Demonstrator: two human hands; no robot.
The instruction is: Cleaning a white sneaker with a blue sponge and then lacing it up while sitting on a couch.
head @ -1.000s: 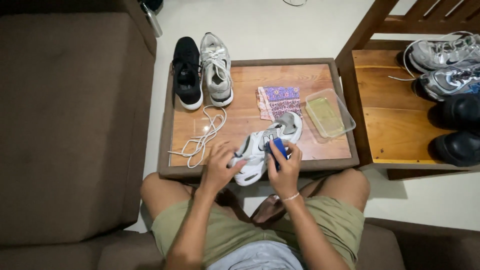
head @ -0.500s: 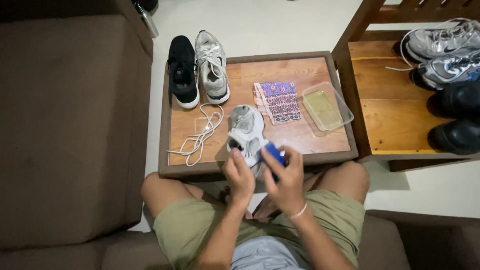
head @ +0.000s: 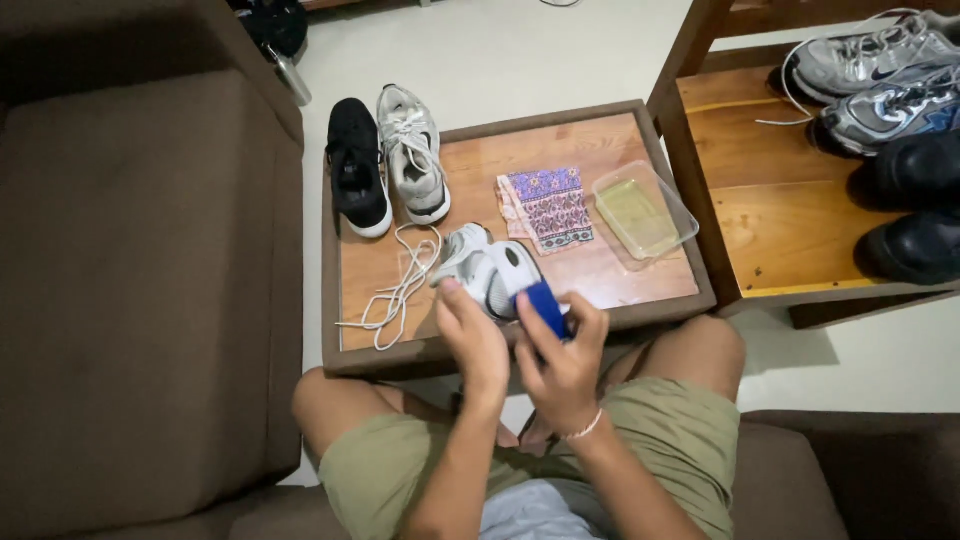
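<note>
A white and grey sneaker [head: 485, 268] is held over the near edge of the low wooden table [head: 610, 270], with my left hand [head: 470, 335] gripping its near end. My right hand [head: 562, 350] holds a small blue brush [head: 545, 305] against the shoe's side. A loose white shoelace [head: 400, 285] lies on the table to the left of the shoe. A patterned purple cloth [head: 548, 208] and a clear plastic tub of yellowish liquid [head: 642, 215] sit just beyond.
A black sneaker [head: 357, 180] and a grey sneaker [head: 412, 165] stand at the table's far left. A wooden rack [head: 770, 215] on the right holds grey running shoes [head: 880, 85] and black shoes [head: 915, 215]. A brown sofa [head: 150, 270] runs along the left.
My left hand has turned the white sneaker from lying sideways to pointing away, then tipped it leftward. My right hand stayed on it with the blue brush.
</note>
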